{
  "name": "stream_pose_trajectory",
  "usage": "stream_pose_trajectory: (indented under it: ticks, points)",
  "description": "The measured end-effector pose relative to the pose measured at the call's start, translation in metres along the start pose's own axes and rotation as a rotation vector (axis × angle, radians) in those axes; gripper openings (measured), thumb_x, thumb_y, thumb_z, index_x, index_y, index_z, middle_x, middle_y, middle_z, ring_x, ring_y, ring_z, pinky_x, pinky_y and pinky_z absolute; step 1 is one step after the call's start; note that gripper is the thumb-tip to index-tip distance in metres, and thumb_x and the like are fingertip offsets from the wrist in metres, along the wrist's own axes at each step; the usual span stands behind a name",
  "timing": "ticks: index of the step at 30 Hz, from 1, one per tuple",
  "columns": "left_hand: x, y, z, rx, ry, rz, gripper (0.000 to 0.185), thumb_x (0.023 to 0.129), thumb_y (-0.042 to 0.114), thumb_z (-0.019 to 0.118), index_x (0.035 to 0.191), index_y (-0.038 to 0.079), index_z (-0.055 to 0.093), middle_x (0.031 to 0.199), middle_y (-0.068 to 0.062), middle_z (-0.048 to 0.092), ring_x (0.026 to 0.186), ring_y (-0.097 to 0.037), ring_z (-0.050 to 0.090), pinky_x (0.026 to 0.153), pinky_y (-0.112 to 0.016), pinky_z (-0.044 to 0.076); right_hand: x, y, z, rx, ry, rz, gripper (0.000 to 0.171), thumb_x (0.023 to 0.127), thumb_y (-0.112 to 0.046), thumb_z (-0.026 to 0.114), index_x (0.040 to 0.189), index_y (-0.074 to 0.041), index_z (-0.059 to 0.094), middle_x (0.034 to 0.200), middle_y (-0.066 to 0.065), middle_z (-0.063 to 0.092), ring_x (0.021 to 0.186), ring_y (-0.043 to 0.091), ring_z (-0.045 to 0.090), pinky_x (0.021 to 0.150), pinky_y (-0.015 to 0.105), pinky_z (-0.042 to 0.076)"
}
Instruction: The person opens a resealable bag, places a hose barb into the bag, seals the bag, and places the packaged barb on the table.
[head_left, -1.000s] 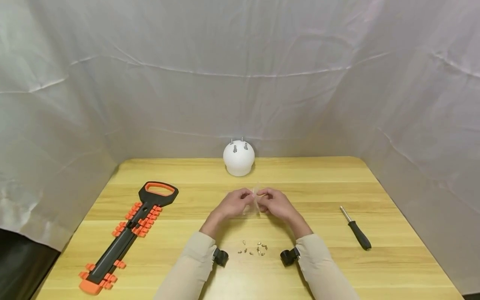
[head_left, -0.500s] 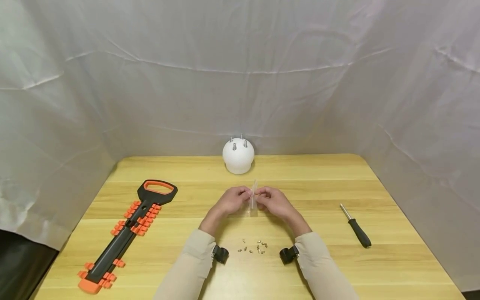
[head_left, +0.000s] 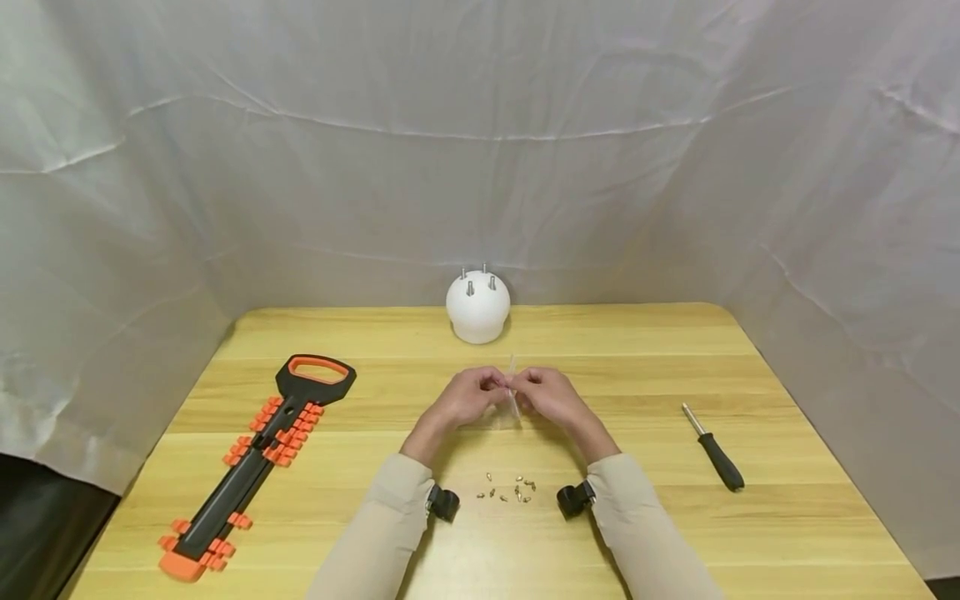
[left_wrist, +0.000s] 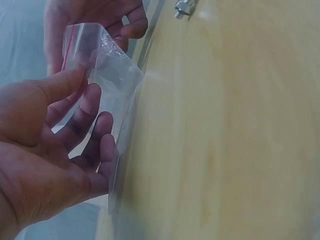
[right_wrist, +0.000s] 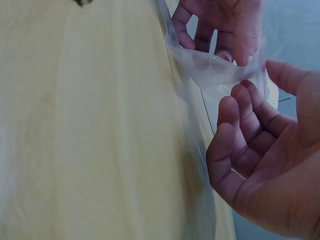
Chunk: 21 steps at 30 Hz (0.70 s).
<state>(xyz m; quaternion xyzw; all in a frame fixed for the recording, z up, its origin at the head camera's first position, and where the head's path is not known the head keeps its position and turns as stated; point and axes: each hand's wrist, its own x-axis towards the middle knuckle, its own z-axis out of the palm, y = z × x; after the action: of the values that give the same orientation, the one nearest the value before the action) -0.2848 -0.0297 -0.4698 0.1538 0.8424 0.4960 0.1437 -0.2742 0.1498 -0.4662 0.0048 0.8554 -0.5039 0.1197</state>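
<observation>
Above the wooden table (head_left: 615, 346), the left hand (head_left: 467, 397) pinches the plastic bag (left_wrist: 116, 67); the right hand (head_left: 551, 396) curls partway beside it, its grip unclear. Between them, the bag looks clear, glossy and creased, a thin red line (left_wrist: 69, 47) near one edge.

Head view: clear bag (head_left: 513, 408) partly covered by left grip (head_left: 463, 398) and right grip (head_left: 555, 397); some fingers hidden. Small metal pieces (head_left: 519, 491) too small to tell kind. Sleeves (head_left: 375, 533) and desk (head_left: 480, 558) cut by bottom edge. Dark thing (head_left: 37, 525) cut by left edge, kind unclear. Left wrist view: metal piece (left_wrist: 184, 7) and left grip cut by edges. Right wrist view: dark speck (right_wrist: 83, 2) blurred, cut at top; right grip cut at right.
</observation>
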Motion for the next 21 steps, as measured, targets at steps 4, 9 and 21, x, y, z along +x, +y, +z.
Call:
stream_pose_trajectory:
  ticks: [4,9,21]
  points:
    - [0.0008,0.0010,0.0010,0.012,-0.001,0.007,0.010,0.090,0.025,0.069,0.093,0.015,0.070,0.085,-0.002,0.067,0.075,-0.017,0.059,0.061,-0.022,0.047,-0.0002,-0.0003,-0.0012,-0.014,0.005,-0.007,0.028,0.094,-0.037,0.058,0.092,-0.012,0.071,0.081,0.004,0.065,0.074,0.018,0.057,0.063,0.025,0.046]
    - [0.0018,0.0014,0.0014,0.029,-0.002,-0.006,0.011,0.091,0.028,0.067,0.091,0.017,0.070,0.087,-0.003,0.068,0.075,-0.016,0.060,0.062,-0.023,0.048,0.0012,0.0017,-0.0039,0.011,-0.005,-0.026,0.027,0.098,-0.027,0.052,0.099,-0.010,0.073,0.086,0.005,0.067,0.078,0.018,0.060,0.067,0.026,0.050]
    - [-0.0001,0.0030,-0.0013,-0.016,-0.027,-0.052,0.029,0.096,0.039,0.057,0.093,0.013,0.069,0.092,-0.012,0.067,0.066,-0.014,0.050,0.056,-0.023,0.042,0.0024,0.0081,-0.0033,-0.020,-0.031,-0.077,0.022,0.096,-0.022,0.056,0.099,-0.010,0.074,0.086,0.005,0.069,0.076,0.016,0.060,0.067,0.024,0.051]
